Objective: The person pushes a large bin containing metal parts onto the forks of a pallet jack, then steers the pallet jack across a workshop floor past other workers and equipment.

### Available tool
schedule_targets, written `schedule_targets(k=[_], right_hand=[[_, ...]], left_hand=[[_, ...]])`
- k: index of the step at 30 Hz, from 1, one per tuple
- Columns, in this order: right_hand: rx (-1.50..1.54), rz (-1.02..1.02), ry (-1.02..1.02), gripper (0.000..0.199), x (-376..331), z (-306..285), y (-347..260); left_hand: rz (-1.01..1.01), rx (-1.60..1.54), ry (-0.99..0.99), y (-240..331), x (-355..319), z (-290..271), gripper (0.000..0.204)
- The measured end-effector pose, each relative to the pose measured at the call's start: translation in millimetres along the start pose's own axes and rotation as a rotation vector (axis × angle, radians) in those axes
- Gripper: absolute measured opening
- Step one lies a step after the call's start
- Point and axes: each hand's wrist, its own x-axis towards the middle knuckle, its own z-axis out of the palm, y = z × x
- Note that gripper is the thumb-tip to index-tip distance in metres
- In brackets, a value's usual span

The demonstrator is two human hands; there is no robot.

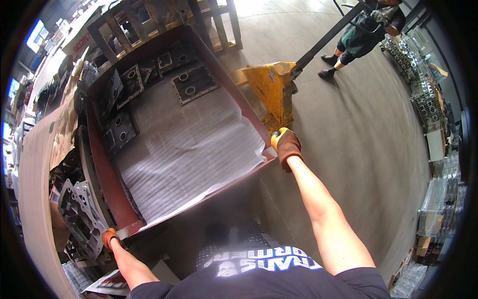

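A large dark red metal bin [114, 209] stands in front of me, its open top facing up. My right hand [287, 148], in a brown and yellow work glove, is closed on the bin's near right corner. At the near left corner my left hand [110, 237], gloved alike, is closed on the rim; its fingers are partly hidden. White foam sheet [179, 159] lines the bin floor and laps up at the near right edge. On it lie several dark flat metal castings with round holes, one casting [194, 85] apart from those along the left and far sides.
A yellow pallet truck [271, 92] adjoins the bin's right side; a co-worker [366, 32] stands by its handle. Wooden pallets [134, 25] stand beyond the bin. Grey metal plates [82, 214] and a long tan board [35, 184] are at the left. Stacked parts [423, 79] line the right.
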Motion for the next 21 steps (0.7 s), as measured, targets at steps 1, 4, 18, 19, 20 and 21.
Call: schedule_targets(k=[1, 4, 18, 19, 20, 21], right_hand=[[-0.003, 0.004, -0.002, 0.026, -2, -3, -2], [0.016, 0.013, -0.049, 0.027, -6, -10, -5], [-0.016, -0.025, 0.014, 0.027, -5, -7, -5], [-0.028, -0.045, 0.031, 0.028, -4, -7, -3], [-0.016, -0.050, 0.021, 0.028, -3, -7, -2], [-0.011, -0.048, -0.002, 0.028, -5, -8, -6]], left_hand=[[0.002, 0.022, 0.032, 1, -3, 1, 0.024], [0.012, 0.087, 0.131, 8, -9, 7, 0.023], [-0.040, 0.017, -0.039, 11, -3, -4, 0.026], [-0.044, 0.048, -0.052, 11, -5, -6, 0.026], [-0.046, 0.091, -0.069, 15, -5, -7, 0.027], [-0.016, 0.093, -0.102, 12, 2, 7, 0.026]])
